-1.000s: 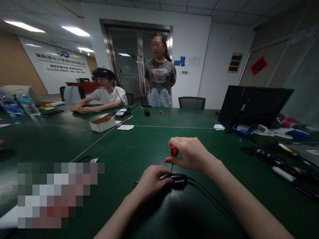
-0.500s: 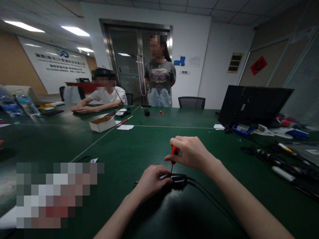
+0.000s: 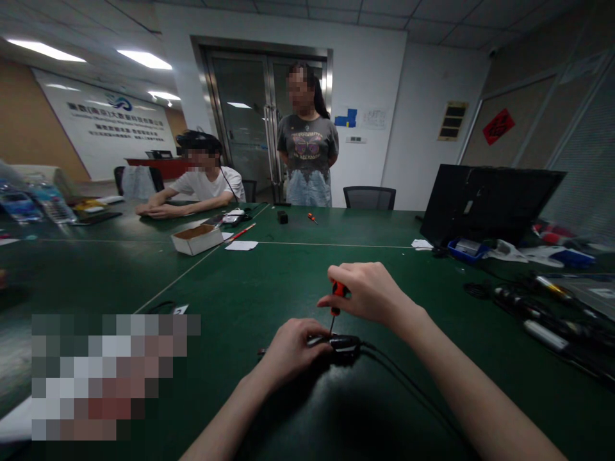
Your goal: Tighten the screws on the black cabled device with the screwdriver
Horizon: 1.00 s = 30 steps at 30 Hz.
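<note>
My right hand [image 3: 362,291] is closed around the red-and-black handle of a screwdriver [image 3: 339,292], held nearly upright. Its thin shaft points down and the tip meets a black corded device [image 3: 344,344] on the table. My left hand [image 3: 298,346] grips the left part of this device, fingers and thumb pinching it from both sides and covering much of it. A black cable [image 3: 398,371] leaves the device's right end and runs toward the lower right. The device's exact kind is hard to make out.
On the green table [image 3: 288,282] stand an open white box [image 3: 196,241] and, farther back, a second screwdriver [image 3: 312,218] and a small black block [image 3: 282,218]. A monitor [image 3: 490,205] and tangled cables [image 3: 533,304] occupy the right. Two people are across the table.
The screwdriver's handle has turned slightly within my right hand, showing more black. Both hands and the device stay in nearly the same place.
</note>
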Motion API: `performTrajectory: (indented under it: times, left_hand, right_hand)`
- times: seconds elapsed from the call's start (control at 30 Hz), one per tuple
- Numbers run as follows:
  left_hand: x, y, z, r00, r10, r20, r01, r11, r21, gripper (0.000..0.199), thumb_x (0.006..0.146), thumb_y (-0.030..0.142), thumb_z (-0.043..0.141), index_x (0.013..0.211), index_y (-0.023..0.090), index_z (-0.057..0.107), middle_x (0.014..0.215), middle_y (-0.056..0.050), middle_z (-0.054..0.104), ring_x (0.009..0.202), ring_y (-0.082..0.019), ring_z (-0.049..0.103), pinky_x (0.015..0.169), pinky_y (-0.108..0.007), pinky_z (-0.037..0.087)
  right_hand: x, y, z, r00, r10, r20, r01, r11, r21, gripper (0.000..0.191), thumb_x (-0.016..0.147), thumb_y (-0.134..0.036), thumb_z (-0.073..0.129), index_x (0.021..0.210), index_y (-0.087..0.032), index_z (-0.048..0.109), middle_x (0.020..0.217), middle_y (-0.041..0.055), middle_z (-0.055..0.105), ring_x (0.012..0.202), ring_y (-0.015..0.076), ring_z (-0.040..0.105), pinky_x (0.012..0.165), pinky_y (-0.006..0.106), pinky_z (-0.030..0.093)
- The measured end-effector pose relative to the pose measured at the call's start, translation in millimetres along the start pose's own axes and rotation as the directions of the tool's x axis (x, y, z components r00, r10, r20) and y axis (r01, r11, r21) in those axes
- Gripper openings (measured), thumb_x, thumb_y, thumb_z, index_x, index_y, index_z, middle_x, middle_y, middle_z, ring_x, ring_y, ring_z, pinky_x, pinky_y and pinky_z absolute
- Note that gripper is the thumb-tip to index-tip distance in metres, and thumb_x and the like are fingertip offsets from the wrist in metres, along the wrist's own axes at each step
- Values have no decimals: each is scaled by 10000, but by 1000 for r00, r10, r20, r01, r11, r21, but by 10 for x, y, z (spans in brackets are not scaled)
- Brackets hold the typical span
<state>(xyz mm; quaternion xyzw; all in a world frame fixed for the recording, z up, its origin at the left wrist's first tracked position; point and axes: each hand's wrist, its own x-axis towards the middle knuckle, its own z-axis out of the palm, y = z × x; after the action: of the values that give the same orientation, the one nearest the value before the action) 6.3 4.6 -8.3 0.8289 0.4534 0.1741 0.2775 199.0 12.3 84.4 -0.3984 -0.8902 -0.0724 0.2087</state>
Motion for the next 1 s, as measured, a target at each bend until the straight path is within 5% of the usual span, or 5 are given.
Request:
performTrajectory:
  times: [0.23,0.53,0.8,1.0]
  left_hand:
    - [-10,35,-10,1000,-14,-11,14,1000,14,233,844,297,634,967,182,795,1026,-66,762,927,-219,663,808,-274,464]
    - [-12,22,-16,1000,-5,-9,6,1000,9,240,843,291,633,984,188,797,1000,-56,768,930,-221,665,800,-267,461]
    - [-3,7,-3,1000,-2,-21,3,1000,12,226,834,293,652,968,182,797,992,-66,768,902,-214,671,783,-262,463]
    - [-5,14,-6,1000,-14,-16,14,1000,-9,244,831,294,653,990,180,799,1001,-63,771,924,-222,674,784,-258,465]
  right_hand:
    - [-48,-2,-72,998,-19,60,6,977,212,243,843,-140,631,1058,-196,533,961,30,671,796,146,601,652,252,351]
    - [-6,-31,-21,1000,-1,22,2,1000,-27,259,924,-441,625,895,-196,547,809,30,664,680,160,571,562,272,225]
    - [-41,-19,-62,998,20,62,-28,990,136,237,842,-173,664,1035,-197,529,900,14,656,723,132,557,614,238,308]
    - [5,-24,-23,997,34,63,-33,999,-30,267,909,-445,658,931,-203,550,828,28,679,690,156,578,567,265,207]
